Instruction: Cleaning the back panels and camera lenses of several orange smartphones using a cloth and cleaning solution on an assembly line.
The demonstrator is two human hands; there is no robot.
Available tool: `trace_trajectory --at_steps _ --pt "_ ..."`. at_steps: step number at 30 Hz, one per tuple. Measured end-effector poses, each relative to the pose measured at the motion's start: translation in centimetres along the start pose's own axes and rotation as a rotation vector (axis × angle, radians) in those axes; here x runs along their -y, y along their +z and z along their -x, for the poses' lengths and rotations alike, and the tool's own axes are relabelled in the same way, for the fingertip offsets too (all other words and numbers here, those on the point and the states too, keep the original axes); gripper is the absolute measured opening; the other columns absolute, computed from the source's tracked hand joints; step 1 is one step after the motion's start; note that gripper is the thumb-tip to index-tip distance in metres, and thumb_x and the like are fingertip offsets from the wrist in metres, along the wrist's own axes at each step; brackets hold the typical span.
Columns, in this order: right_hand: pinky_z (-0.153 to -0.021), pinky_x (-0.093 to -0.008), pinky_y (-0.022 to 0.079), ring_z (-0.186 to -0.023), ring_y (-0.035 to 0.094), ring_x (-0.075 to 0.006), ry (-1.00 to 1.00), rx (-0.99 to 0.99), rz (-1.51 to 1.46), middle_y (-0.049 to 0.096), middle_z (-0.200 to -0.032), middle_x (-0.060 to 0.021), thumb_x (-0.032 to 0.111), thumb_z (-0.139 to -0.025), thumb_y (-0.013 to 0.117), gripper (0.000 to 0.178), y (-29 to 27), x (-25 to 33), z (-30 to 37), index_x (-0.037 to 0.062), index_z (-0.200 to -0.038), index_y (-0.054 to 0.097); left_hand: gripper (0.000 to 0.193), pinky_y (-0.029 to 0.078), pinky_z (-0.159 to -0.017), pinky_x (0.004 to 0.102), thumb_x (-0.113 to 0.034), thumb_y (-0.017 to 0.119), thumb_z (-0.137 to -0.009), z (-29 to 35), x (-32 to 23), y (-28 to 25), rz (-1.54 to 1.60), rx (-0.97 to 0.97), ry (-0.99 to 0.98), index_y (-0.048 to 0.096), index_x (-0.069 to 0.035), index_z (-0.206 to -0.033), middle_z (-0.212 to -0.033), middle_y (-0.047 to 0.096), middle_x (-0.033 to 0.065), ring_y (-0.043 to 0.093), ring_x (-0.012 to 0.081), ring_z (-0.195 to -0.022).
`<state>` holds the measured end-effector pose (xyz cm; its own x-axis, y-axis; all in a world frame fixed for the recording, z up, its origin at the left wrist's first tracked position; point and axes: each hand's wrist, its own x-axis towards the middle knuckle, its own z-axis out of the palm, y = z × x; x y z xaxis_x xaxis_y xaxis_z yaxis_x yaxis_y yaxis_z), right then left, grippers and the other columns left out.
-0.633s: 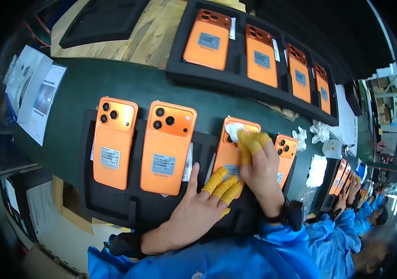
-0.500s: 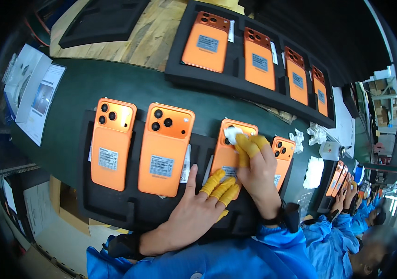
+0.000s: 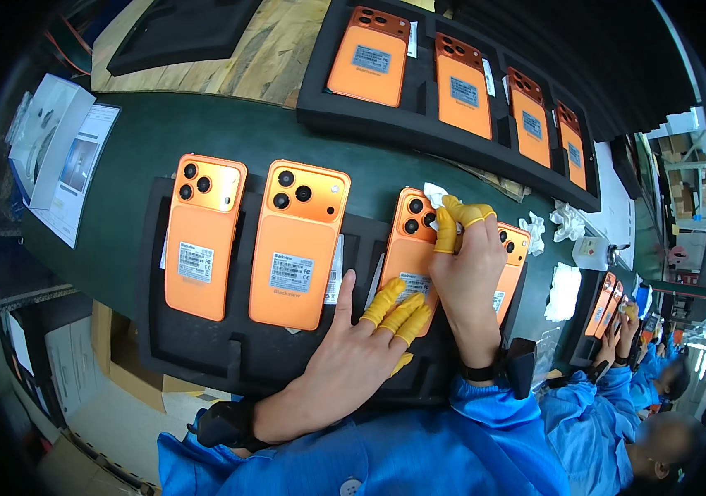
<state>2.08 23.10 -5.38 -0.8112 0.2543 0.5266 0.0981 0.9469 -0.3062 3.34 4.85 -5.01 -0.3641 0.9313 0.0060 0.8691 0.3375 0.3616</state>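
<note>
An orange phone [image 3: 406, 248] lies back up in a black foam tray [image 3: 196, 364], its three dark lenses at the far end. My left hand [image 3: 357, 347] rests spread on the near part of this phone, several fingers in yellow finger cots lying over its grey label. Between the yellow-covered fingertips of my right hand [image 3: 470, 277], a white wipe [image 3: 433, 193] is pinched at the phone's upper right corner, beside the lenses. My right fingers hide part of the camera area. Two more orange phones, one at far left [image 3: 204, 285] and one beside it [image 3: 291, 248], share the tray.
Partly behind my right hand is another orange phone [image 3: 512, 248]. A second black foam tray [image 3: 369, 136] with several orange phones stands across the green table [image 3: 138, 140]. Crumpled white tissues [image 3: 568, 221] and a small bottle [image 3: 593, 252] lie at right, near co-workers in blue [image 3: 572, 422].
My right hand has carried the wipe from over the lenses to the phone's upper right corner, uncovering the lenses. My left hand stays on the phone. The whole view has shifted slightly.
</note>
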Motion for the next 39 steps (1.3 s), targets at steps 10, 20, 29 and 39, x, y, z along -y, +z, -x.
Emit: trace_trajectory --at_steps 10,20,29,39 --pt "-0.048 -0.0362 0.045 -0.062 0.057 -0.0306 0.152 -0.058 0.024 0.055 -0.077 -0.0142 0.001 -0.078 0.065 0.015 -0.7 -0.2 1.2 -0.0009 -0.092 0.060 0.030 0.000 -0.104 0.0695 -0.030 0.060 -0.086 -0.1 0.1 -0.7 0.049 0.039 0.017 0.066 -0.006 -0.102 -0.079 0.065 0.0039 0.063 0.0134 -0.082" --pt "-0.049 -0.0363 0.045 -0.060 0.057 -0.0308 0.117 0.136 0.010 0.054 -0.075 -0.0152 0.003 -0.076 0.068 0.018 -3.4 0.4 3.9 -0.0014 -0.091 0.060 0.043 0.001 -0.104 0.0698 -0.033 0.055 -0.087 0.0 0.1 0.2 0.027 -0.014 0.017 0.058 -0.006 -0.120 -0.107 0.065 0.0071 0.057 0.0191 -0.111" --pt "-0.065 -0.0379 0.049 -0.076 0.058 -0.0303 -0.213 0.233 -0.188 0.059 -0.088 -0.0133 -0.007 -0.057 0.064 0.041 -0.9 0.6 0.5 0.0031 -0.097 0.060 0.046 0.002 -0.105 0.0682 -0.036 0.057 -0.085 -0.2 -0.1 0.1 0.038 -0.033 -0.020 0.057 -0.007 -0.121 -0.110 0.063 0.0073 0.049 0.0211 -0.122" --pt "-0.064 -0.0399 0.047 -0.073 0.057 -0.0330 -0.097 0.188 -0.097 0.057 -0.084 -0.0144 -0.011 -0.060 0.059 0.031 -3.5 -2.7 1.1 0.0015 -0.088 0.061 0.038 0.009 -0.105 0.0680 -0.027 0.058 -0.086 -0.3 -0.3 -0.2 0.137 -0.092 -0.021 0.061 -0.005 -0.116 -0.082 0.065 0.0063 0.063 0.0157 -0.080"
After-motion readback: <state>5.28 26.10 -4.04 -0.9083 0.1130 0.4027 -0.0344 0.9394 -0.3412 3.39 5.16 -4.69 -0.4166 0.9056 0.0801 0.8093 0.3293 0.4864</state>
